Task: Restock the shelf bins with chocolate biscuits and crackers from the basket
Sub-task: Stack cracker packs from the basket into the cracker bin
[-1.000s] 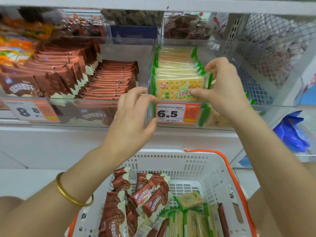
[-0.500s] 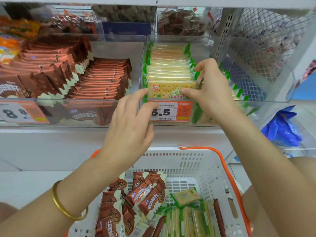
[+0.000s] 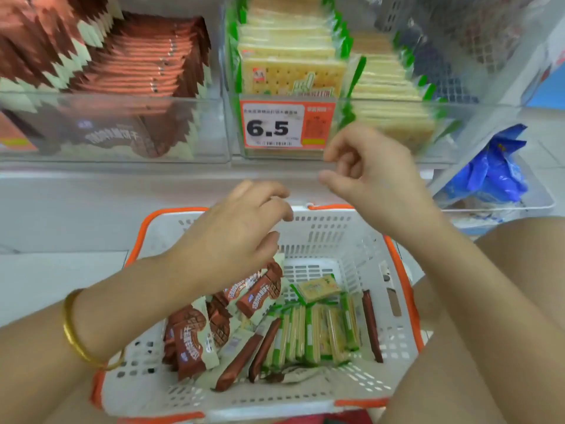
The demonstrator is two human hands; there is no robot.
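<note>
Shop shelf (image 3: 91, 179): chocolate biscuit bin (image 3: 122, 97) left, cracker bin (image 3: 382, 101) right. We are hovering left hand (image 3: 232, 237), right hand (image 3: 373, 175) above basket (image 3: 324, 240), fingers loosely curled, empty. Best gathering upright cracker packs (image 3: 315, 335) together, edges flush.

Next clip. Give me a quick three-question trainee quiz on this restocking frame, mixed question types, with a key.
1. True or false: the left hand is holding a cracker pack.
2. The price tag on the cracker bin reads: A) 8.8 B) 6.5 C) 5.6
3. Fill in: in the basket, the packs lying on the left side are ____.

Key: 1 false, it holds nothing. 2 B. 3 chocolate biscuits; the crackers stand on edge to their right.
</note>
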